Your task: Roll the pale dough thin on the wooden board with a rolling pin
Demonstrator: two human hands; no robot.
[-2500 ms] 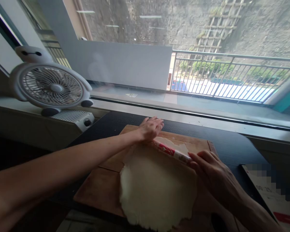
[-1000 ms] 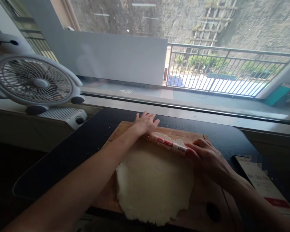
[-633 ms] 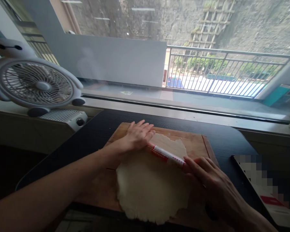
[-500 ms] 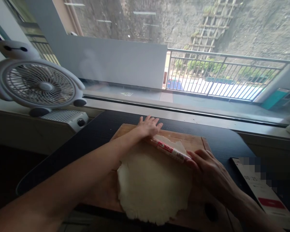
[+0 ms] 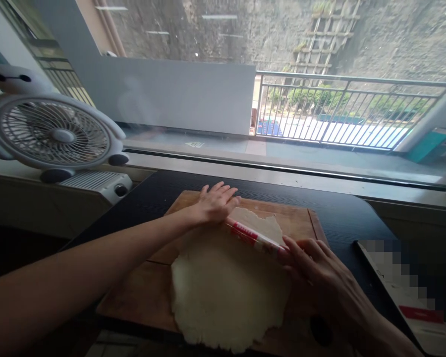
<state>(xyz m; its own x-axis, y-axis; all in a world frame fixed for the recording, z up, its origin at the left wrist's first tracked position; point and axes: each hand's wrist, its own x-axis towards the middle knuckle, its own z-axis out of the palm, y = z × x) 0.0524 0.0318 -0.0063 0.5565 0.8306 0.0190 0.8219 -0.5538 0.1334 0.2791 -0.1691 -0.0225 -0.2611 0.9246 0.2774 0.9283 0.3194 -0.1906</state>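
Observation:
A wide, thin sheet of dough [image 5: 226, 297] with ragged edges lies on a wooden cutting board [image 5: 137, 292]. Across its far part rests a rolling pin [image 5: 250, 235], apparently in clear wrapping printed in red, slanting down to the right. My left hand [image 5: 217, 202] presses its palm on the pin's left end, fingers spread and stretched out past it. Around the right end, my right hand [image 5: 312, 260] is closed, covering that end. A flap of dough shows beyond the pin.
The board sits on a dark table [image 5: 357, 218] below a large window. A phone [image 5: 405, 297], partly pixelated, lies at the right. On the ledge at the left stands a white fan [image 5: 55, 131] shaped like a character, beside a grey ribbed box [image 5: 96, 186].
The rolling pin has turned, showing a different side of its red print, and sits slightly nearer. My left hand has shifted left and a little toward me; the right has moved slightly.

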